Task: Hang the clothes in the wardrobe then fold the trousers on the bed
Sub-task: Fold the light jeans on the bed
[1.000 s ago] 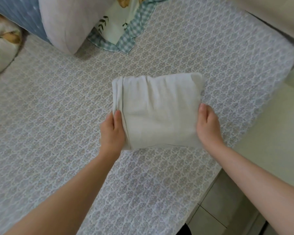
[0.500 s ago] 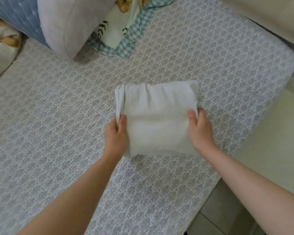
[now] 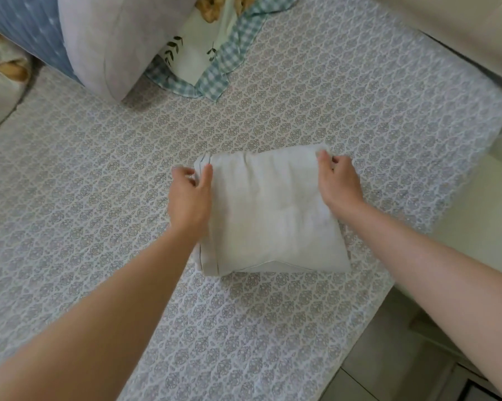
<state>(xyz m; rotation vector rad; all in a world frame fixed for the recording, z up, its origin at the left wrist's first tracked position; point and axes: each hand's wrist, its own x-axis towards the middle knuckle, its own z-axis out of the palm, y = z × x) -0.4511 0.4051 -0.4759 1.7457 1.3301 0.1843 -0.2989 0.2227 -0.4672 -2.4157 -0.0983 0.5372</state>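
The pale grey-white trousers [image 3: 270, 215] lie folded into a compact rectangle on the patterned bed sheet [image 3: 99, 183]. My left hand [image 3: 190, 198] grips the far left corner of the bundle, thumb on top and fingers curled round the stacked edges. At the far right corner my right hand [image 3: 339, 183] pinches the top fold, its fingers curled over the edge. Both forearms reach in from the bottom of the view.
A lilac and blue pillow [image 3: 108, 44] and a floral quilt with a checked border [image 3: 215, 62] lie at the head of the bed. Another floral cushion [image 3: 1, 82] sits far left. The bed's edge drops to a tiled floor [image 3: 403, 357] at the right.
Both hands slid from the near corners of the folded trousers up to the far corners and took hold there. The bundle stays in place on the sheet.
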